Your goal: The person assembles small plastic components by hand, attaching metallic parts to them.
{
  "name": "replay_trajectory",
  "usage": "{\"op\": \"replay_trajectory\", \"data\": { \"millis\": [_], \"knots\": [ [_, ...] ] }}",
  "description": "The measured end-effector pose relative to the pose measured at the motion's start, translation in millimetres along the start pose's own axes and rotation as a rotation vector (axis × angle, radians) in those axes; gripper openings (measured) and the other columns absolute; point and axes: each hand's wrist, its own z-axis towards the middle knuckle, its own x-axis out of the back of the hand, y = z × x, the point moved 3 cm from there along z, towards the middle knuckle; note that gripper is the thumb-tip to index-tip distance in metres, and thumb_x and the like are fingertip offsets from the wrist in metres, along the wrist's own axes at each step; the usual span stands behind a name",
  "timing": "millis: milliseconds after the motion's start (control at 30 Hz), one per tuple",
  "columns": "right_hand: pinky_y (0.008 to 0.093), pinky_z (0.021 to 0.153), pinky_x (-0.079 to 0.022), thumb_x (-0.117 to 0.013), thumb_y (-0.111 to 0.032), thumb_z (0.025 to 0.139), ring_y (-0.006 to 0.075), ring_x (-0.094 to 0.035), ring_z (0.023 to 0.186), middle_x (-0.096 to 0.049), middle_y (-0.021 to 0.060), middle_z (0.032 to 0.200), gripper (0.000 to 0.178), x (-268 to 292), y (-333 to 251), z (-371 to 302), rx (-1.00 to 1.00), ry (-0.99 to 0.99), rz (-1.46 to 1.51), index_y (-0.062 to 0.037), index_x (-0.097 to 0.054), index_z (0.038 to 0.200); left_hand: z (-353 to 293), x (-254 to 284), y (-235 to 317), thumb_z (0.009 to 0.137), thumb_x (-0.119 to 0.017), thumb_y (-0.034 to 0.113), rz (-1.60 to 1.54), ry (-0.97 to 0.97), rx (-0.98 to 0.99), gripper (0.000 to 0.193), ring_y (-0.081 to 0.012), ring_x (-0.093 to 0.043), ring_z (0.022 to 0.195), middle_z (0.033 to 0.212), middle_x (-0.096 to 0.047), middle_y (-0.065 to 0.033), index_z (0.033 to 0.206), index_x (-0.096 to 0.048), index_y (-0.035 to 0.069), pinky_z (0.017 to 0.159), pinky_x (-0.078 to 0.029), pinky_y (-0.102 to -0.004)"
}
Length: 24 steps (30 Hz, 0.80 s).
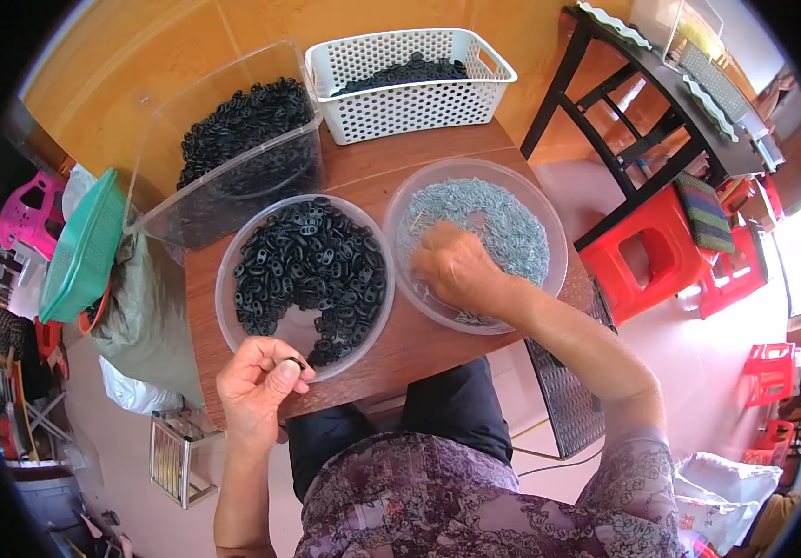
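With my left hand (261, 383) I am pinching a small black piece (296, 364) beside the near rim of a clear bowl (297, 327) of black links (312, 253), while my right hand (456, 265) is resting among silvery metal pieces (507, 216) in a second bowl (558, 244), whether gripping any I cannot tell.

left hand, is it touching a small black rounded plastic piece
Touching: the head view shows the left hand pinching the small black rounded plastic piece between thumb and fingertip.

The front tabletop (419, 337) leaves room — left tub (300, 327) and right tub (557, 237) block behind.
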Motion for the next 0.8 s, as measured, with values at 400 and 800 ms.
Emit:
{"op": "replay_trajectory", "data": {
  "millis": [400, 800],
  "knots": [
    [0.0386, 0.060, -0.042, -0.056, -0.002, 0.063, 0.0304, -0.051, 0.068, -0.050, 0.0114, 0.066, 0.008, -8, -7, 6, 0.046, -0.013, 0.027, -0.0033, -0.048, 0.062, -7, -10, -16, 0.080, -0.061, 0.007, -0.471, -0.087, 0.205, 0.014, -0.0215, -0.059, 0.051, 0.065, -0.060, -0.0163, 0.087, -0.054, -0.002, 0.043, -0.048, -0.0284],
    [0.0400, 0.056, -0.043, -0.056, -0.001, 0.064, 0.0328, -0.052, 0.064, -0.052, 0.0148, 0.067, 0.008, -2, 4, -6, -0.069, 0.125, 0.118, -0.0022, -0.049, 0.068, 5, -14, -23, 0.076, -0.060, -0.002, -0.740, -0.038, 0.160, 0.007, -0.0210, -0.060, 0.058, 0.075, -0.061, -0.0173, 0.082, -0.056, -0.003, 0.047, -0.050, -0.0342]
  ]
}}
